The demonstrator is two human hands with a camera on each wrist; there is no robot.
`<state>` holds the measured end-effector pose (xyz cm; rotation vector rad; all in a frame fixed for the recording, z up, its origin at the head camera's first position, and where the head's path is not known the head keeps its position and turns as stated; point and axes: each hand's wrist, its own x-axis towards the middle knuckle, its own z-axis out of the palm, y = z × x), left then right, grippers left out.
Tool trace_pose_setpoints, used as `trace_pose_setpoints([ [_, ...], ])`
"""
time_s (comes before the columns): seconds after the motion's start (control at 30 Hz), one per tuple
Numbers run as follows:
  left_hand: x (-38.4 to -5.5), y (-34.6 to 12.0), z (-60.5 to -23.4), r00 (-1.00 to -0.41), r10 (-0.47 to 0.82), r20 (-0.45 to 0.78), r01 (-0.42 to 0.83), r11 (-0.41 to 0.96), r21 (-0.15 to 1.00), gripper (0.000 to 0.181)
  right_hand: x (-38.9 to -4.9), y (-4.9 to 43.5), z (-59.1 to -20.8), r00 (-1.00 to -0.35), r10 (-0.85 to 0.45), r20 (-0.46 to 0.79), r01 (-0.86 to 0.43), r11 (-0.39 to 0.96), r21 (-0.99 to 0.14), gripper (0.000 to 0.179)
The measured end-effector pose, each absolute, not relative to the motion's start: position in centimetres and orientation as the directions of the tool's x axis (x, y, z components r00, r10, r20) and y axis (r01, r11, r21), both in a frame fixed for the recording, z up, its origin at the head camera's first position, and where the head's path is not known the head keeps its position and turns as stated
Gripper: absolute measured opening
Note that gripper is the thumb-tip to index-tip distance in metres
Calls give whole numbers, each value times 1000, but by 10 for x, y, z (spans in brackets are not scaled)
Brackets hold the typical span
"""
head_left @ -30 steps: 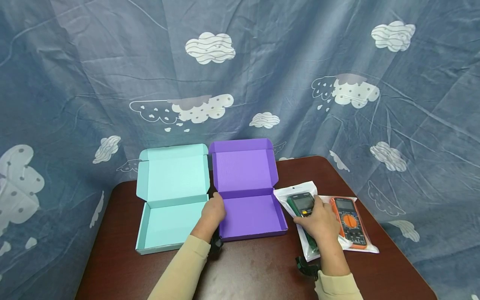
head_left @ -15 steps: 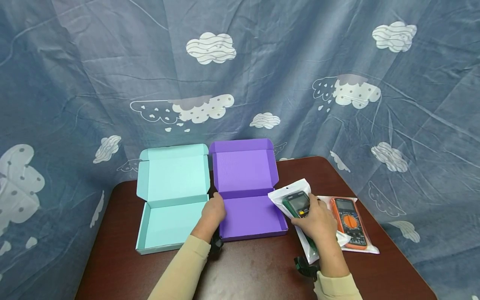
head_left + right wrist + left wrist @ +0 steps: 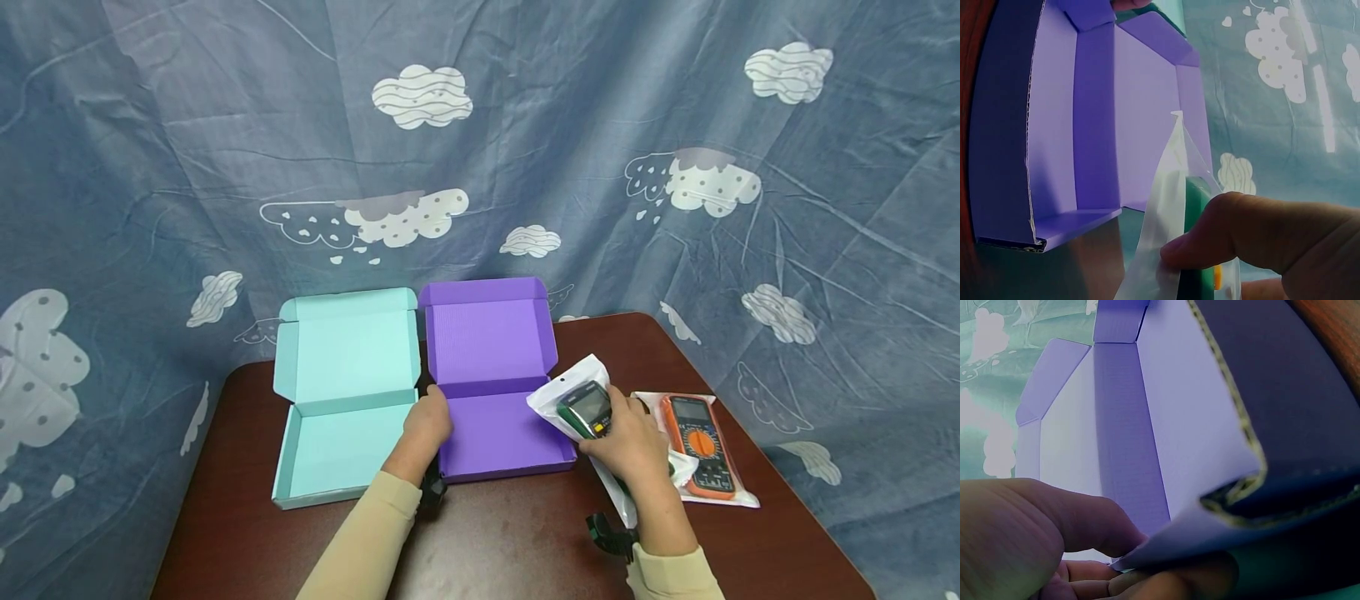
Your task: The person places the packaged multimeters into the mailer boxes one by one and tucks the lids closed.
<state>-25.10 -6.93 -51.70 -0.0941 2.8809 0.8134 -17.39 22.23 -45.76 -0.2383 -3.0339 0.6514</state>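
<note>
My left hand (image 3: 429, 423) pinches the left side wall of the open purple box (image 3: 504, 433), thumb inside and fingers outside in the left wrist view. My right hand (image 3: 633, 437) grips a green multimeter (image 3: 587, 407) packed in a clear-and-white plastic bag (image 3: 553, 396). The thumb (image 3: 1200, 240) presses the bag's near side in the right wrist view. That bag is tilted, its upper corner overlapping the purple box's right edge in the head view. To the right of my right hand, an orange multimeter (image 3: 699, 442) lies in a similar bag.
A mint-green box (image 3: 348, 450) stands with its lid up, just left of the purple one. Both sit on a dark red-brown table (image 3: 510, 542). A blue cloud-patterned cloth (image 3: 525, 125) hangs behind.
My right hand has lifted and tilted the bagged green multimeter, shifting it left toward the purple box and away from the orange one. My left hand keeps its place.
</note>
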Motion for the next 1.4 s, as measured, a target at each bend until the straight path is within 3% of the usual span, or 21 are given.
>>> trace_pose_setpoints([
  [0.67, -250, -68, -518, -988, -21, -151, -96, 856, 508, 60, -173, 218, -459, -998, 27, 62, -1, 914, -405, 101],
  [1.4, -251, -71, -520, -990, -17, -137, -86, 855, 511, 57, -181, 206, -462, -995, -83, 51, -96, 927, -363, 97],
])
